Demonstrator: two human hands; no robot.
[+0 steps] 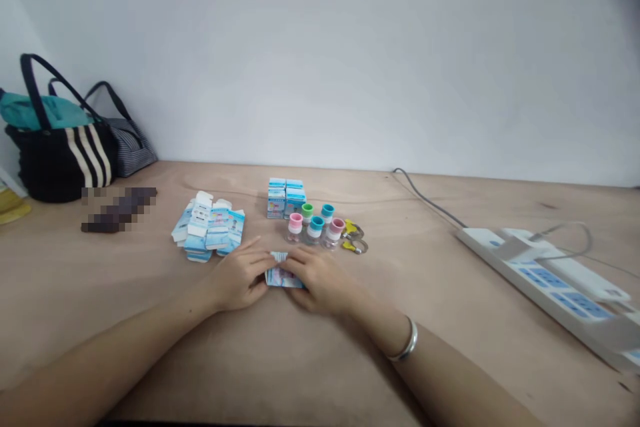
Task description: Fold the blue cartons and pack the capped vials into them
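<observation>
Between both hands, low over the table, is a small blue-and-white cardboard box [283, 277]. My left hand [243, 273] grips its left end, thumb low and fingers over the top. On the right end, my right hand [317, 278] has its fingers curled over the upper edge. Left of the hands lies a pile of flattened cardboard boxes [207, 227] of the same print. Just beyond the hands stand several small clear bottles [314, 232] with pink, green and blue tops. Behind them are folded-up boxes [285, 197] set close together.
Two metal rings with yellow tags [355, 240] lie right of the bottles. A white power strip [540, 280] with a charger and cables runs along the right. At the back left sit a black striped bag [65, 157] and a grey bag [133, 143]. A dark, blurred-out item [120, 210] lies before them.
</observation>
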